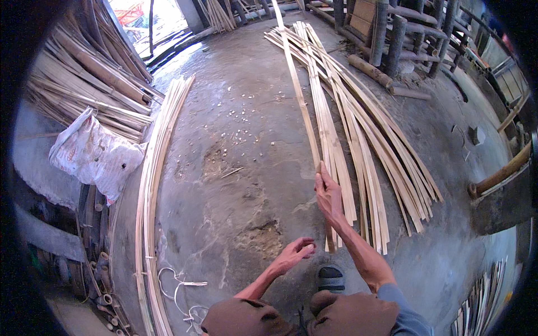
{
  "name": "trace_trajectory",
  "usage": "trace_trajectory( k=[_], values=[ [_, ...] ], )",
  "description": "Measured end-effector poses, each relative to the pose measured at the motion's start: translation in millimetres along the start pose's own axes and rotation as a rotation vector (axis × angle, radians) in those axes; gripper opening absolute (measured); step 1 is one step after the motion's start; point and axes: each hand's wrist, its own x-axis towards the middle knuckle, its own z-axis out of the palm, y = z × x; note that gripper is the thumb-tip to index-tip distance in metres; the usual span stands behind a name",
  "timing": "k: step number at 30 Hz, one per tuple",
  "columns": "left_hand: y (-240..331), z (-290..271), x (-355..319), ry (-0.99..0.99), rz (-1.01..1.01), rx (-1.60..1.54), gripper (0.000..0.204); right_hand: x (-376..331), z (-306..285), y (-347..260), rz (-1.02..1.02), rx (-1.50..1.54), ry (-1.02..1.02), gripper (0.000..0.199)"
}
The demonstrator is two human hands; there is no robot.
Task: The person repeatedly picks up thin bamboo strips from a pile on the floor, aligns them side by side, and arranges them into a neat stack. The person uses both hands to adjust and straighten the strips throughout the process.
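Observation:
My right hand (329,193) pinches a long, thin bamboo strip (299,92) between thumb and fingers. The strip runs away from me to the top of the view, and its near end hangs below the hand, close to my sandal. Just right of it, a fan of pale bamboo strips (367,129) lies on the floor, overlapping and crossing at the far end. My left hand (292,255) hovers above the floor near my knees, loosely curled, with nothing visible in it. To the left lies a long, narrow bundle of strips (155,168), tied near its closer end.
A white sack (96,152) leans by stacked bamboo lengths (92,70) on the left. Thin white ties (179,284) lie near my left knee. Bamboo poles (370,70) and a wooden frame (400,36) stand at the far right. Small chips are scattered across the concrete floor (241,185).

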Motion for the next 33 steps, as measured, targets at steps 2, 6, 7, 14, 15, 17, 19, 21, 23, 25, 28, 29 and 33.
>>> trace_trajectory(
  k=[2, 6, 7, 14, 15, 17, 19, 21, 23, 25, 28, 29, 33],
  values=[
    [16.1, 11.3, 14.1, -0.023, 0.006, -0.069, 0.049, 13.6, 5.6, 17.7, -0.008, 0.034, 0.054, 0.049],
    [41.0, 30.7, 34.9, -0.048, -0.01, -0.126, 0.045, 35.7, 6.7, 34.0, 0.028, 0.05, 0.094, 0.049],
    [40.3, 33.0, 42.1, -0.028, -0.033, -0.144, 0.042, 42.2, 6.0, 40.7, 0.04, 0.047, 0.1, 0.049],
    [31.2, 43.2, 70.3, 0.027, -0.069, -0.062, 0.024, 58.8, -20.1, 73.8, 0.24, 0.023, -0.069, 0.039],
    [29.9, 46.3, 72.9, 0.037, -0.075, -0.047, 0.023, 58.3, -26.8, 74.0, 0.277, 0.026, -0.1, 0.039],
    [31.3, 53.2, 79.7, 0.063, -0.085, -0.006, 0.021, 65.4, -52.6, 112.2, -0.073, -0.144, 0.029, 0.032],
    [30.0, 41.7, 76.4, 0.099, -0.105, 0.052, 0.021, 77.9, -88.9, 114.9, -0.123, -0.32, 0.057, 0.026],
    [29.2, 30.2, 77.3, 0.085, -0.118, 0.137, 0.022, 98.2, -166.7, 152.7, -0.287, -0.444, 0.19, 0.019],
    [33.4, 29.3, 72.1, 0.082, -0.129, 0.038, 0.024, 116.3, -239.7, 175.8, -0.209, -0.773, 0.388, 0.014],
    [33.6, 28.0, 71.6, 0.057, -0.147, -0.017, 0.026, 126.8, -313.6, 204.4, -0.116, -1.006, 0.527, 0.02],
    [32.7, 19.8, 69.8, 0.058, -0.225, -0.082, 0.025, 130.5, -378.3, 235.3, 0.05, -1.234, 0.449, 0.028],
    [33.8, 16.4, 67.7, 0.057, -0.246, -0.087, 0.024, 128.7, -383.0, 245.2, 0.081, -1.261, 0.439, 0.029],
    [39.5, 4.7, 69.0, 0.025, -0.286, -0.095, 0.022, 128.8, -427.1, 281.3, 0.331, -1.319, 0.257, 0.029]
  ],
)
